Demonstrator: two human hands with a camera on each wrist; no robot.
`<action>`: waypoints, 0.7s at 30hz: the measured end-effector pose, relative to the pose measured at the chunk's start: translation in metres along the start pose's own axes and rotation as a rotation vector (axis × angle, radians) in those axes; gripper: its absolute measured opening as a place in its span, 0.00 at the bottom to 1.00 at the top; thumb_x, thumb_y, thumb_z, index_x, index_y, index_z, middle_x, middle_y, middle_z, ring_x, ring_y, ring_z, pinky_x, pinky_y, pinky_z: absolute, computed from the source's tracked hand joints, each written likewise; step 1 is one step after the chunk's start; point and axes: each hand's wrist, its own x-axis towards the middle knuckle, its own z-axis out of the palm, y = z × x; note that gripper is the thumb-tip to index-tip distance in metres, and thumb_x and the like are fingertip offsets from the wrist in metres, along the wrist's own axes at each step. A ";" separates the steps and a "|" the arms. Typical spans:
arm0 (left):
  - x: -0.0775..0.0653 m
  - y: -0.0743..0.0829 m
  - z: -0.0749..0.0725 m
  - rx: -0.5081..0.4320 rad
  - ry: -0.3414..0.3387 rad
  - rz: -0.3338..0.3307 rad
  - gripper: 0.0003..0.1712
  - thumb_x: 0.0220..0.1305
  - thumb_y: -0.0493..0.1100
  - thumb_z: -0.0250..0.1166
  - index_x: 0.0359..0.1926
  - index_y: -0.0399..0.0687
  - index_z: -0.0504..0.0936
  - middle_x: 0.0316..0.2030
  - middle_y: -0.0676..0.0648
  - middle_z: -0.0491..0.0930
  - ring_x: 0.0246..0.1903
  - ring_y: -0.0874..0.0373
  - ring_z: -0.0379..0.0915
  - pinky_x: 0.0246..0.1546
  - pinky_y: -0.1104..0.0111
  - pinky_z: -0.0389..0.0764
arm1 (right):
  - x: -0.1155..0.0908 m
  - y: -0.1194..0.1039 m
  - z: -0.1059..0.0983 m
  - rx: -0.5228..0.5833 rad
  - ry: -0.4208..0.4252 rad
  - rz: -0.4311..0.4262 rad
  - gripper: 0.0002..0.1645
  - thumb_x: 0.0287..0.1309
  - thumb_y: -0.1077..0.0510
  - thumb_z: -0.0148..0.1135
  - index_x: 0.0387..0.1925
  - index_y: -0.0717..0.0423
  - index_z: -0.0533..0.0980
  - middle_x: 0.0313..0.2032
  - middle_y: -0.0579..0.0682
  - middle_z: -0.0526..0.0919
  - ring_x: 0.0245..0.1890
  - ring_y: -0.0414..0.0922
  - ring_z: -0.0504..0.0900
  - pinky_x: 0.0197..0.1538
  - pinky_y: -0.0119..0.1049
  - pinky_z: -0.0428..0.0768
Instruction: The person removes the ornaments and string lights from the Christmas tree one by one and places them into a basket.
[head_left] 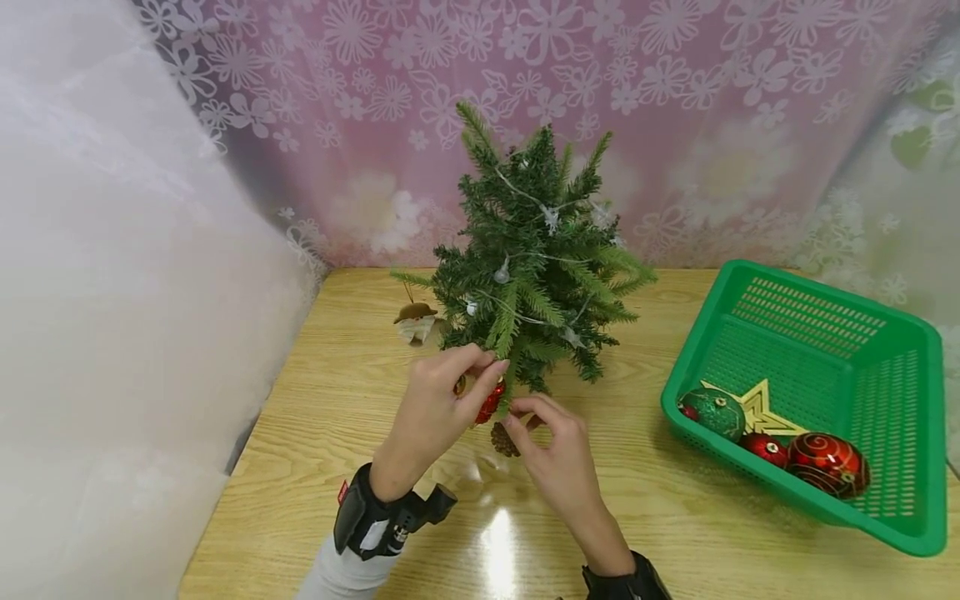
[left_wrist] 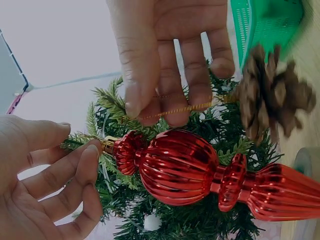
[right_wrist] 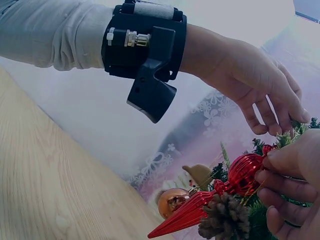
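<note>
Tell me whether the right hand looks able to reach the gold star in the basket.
Likely yes: the basket is open above the gold star, though the right hand pinches the cord of the pinecone.

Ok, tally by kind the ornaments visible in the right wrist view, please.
Red spindle-shaped ornament: 1
Pinecone: 1
Copper-coloured ball: 1
Brown-hatted ornament, partly hidden: 1
Total: 4

Gleaming, glossy red ornament (left_wrist: 180, 167) by the left hand (head_left: 431, 400); rough, matt pinecone (left_wrist: 272, 95) by the right hand (head_left: 558, 450); shiny wood-grain tabletop (head_left: 337, 350) beneath!
</note>
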 end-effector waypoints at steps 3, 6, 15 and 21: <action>0.000 0.001 0.003 0.001 -0.016 0.009 0.07 0.61 0.34 0.66 0.27 0.43 0.78 0.26 0.48 0.83 0.17 0.62 0.67 0.20 0.72 0.70 | -0.002 0.000 -0.002 -0.003 0.029 -0.007 0.08 0.54 0.70 0.68 0.37 0.60 0.83 0.34 0.47 0.85 0.31 0.41 0.79 0.36 0.34 0.79; -0.001 0.001 0.004 -0.010 -0.024 0.011 0.08 0.61 0.33 0.66 0.27 0.43 0.77 0.25 0.48 0.82 0.18 0.62 0.70 0.22 0.72 0.74 | -0.004 0.001 -0.005 0.006 0.057 -0.025 0.09 0.54 0.71 0.67 0.38 0.60 0.82 0.33 0.47 0.85 0.31 0.41 0.79 0.37 0.33 0.79; -0.002 0.000 0.006 -0.020 -0.028 0.014 0.10 0.61 0.34 0.67 0.26 0.44 0.74 0.24 0.49 0.80 0.17 0.64 0.64 0.19 0.74 0.68 | -0.004 0.001 -0.009 0.034 0.151 -0.196 0.11 0.55 0.71 0.66 0.38 0.56 0.81 0.28 0.46 0.84 0.27 0.40 0.79 0.34 0.30 0.76; -0.002 -0.001 0.007 -0.027 -0.027 0.018 0.10 0.62 0.35 0.66 0.26 0.44 0.74 0.21 0.51 0.76 0.18 0.65 0.61 0.20 0.77 0.65 | -0.002 0.000 -0.010 0.051 0.173 -0.313 0.13 0.50 0.75 0.66 0.36 0.58 0.81 0.28 0.47 0.84 0.27 0.39 0.79 0.35 0.27 0.76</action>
